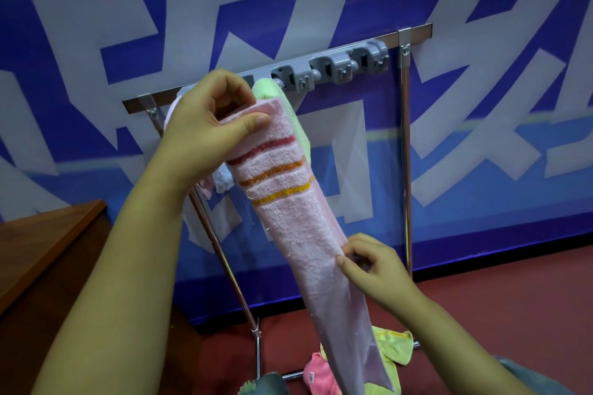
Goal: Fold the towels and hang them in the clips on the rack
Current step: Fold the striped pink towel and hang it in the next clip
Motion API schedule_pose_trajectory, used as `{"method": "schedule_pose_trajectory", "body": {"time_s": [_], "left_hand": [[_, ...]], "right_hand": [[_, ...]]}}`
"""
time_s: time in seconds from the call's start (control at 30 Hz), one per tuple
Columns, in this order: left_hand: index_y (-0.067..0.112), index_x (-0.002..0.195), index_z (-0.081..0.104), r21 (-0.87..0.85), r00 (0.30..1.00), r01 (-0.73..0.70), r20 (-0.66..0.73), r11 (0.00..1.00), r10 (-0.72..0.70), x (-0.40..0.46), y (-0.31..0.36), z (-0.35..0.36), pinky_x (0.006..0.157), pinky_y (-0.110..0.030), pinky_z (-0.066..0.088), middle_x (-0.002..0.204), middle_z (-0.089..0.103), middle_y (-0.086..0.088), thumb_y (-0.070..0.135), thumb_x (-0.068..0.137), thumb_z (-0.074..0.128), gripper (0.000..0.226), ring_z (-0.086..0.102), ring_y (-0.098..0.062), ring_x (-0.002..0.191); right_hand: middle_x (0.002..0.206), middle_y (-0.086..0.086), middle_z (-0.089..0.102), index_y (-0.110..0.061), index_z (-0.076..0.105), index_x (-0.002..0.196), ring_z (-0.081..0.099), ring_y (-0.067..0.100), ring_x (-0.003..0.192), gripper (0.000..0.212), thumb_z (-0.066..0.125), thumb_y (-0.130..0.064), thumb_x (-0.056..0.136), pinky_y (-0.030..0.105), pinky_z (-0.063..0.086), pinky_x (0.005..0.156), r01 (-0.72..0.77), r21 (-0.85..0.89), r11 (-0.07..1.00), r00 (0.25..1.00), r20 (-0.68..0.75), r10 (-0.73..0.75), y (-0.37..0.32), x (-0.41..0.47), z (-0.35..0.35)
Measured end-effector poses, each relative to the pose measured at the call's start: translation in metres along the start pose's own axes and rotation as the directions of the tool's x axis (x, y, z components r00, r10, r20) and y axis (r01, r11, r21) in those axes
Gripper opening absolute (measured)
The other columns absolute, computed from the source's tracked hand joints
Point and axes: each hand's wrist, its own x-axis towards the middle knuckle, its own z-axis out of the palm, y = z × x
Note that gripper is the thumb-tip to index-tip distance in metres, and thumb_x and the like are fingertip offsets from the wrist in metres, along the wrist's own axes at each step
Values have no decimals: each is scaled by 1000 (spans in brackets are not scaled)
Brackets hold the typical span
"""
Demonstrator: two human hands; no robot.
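Left hand [205,125] pinching the folded pink towel [288,202] top at centre frame, right hand [373,269] pinching its edge lower right; a loosening pinch is likely risking unfolding before clipping.

Even, fairly dim indoor light with soft shadows. The chrome metal rack's top bar [276,62] carries pale glare. Wide-angle bending curves the edges, and detail is slightly soft throughout.
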Motion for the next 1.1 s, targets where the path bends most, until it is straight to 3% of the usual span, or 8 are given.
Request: {"method": "schedule_pose_trajectory", "body": {"time_s": [0.1,0.27,0.47,0.6,0.73,0.93,1.03,1.1], "left_hand": [[32,82,53,9,1000,9,-4,1000,-9,-1,-1,-4,69,-15,51,82,59,12,15,80,71,25,59,0,76],[33,84,52,18,1000,9,0,1000,-9,-2,0,-5,68,-16,53,84,59,10,19,81,69,22,60,-5,79],[34,85,53,30,1000,-4,6,1000,4,1,6,-2,68,-13,51,85,59,15,20,81,70,23,60,0,79],[35,86,52,51,1000,-10,20,999,9,3,8,-1,68,-11,51,87,58,16,22,81,69,22,60,1,81],[32,85,53,44,999,-19,35,999,18,3,10,0,67,-11,50,86,59,13,16,81,70,23,59,4,77],[33,85,53,62,999,-36,42,997,34,2,13,-2,68,-12,50,86,59,14,18,81,70,24,59,4,79],[35,86,52,64,999,-47,28,997,46,1,14,-4,68,-12,51,86,58,16,19,81,70,24,58,5,79],[34,86,52,52,999,-47,15,998,46,1,14,-5,69,-14,53,86,58,16,21,81,69,22,59,3,79]], "right_hand": [[62,-9,47,-17,50,64,41,3,58,18,52,-32,75,16,35,57,-94,0,996,995,16,94,-3,-2,-2],[59,-10,53,-22,46,60,45,4,56,29,61,-7,79,13,37,55,-161,-22,987,987,-19,161,-7,-1,0],[73,-15,62,-19,53,74,60,4,67,21,67,-5,78,11,45,65,-229,153,961,973,22,229,-9,-4,2],[89,-8,71,-22,66,91,68,13,85,23,68,-1,81,25,54,80,-269,275,923,962,127,242,-8,-1,-5],[81,1,74,-15,71,80,69,14,77,16,71,1,78,37,56,79,-358,288,888,929,202,309,-7,3,-8],[63,-3,66,-9,65,69,59,11,62,15,75,1,74,36,51,69,-364,280,888,930,166,328,-12,7,-9],[65,-1,64,-10,63,68,58,16,65,17,75,2,73,41,52,70,-346,310,885,938,125,323,-15,7,-10],[67,-5,63,-12,62,71,59,14,67,18,74,0,74,37,51,70,-296,291,910,955,85,284,-16,6,-11]]}}
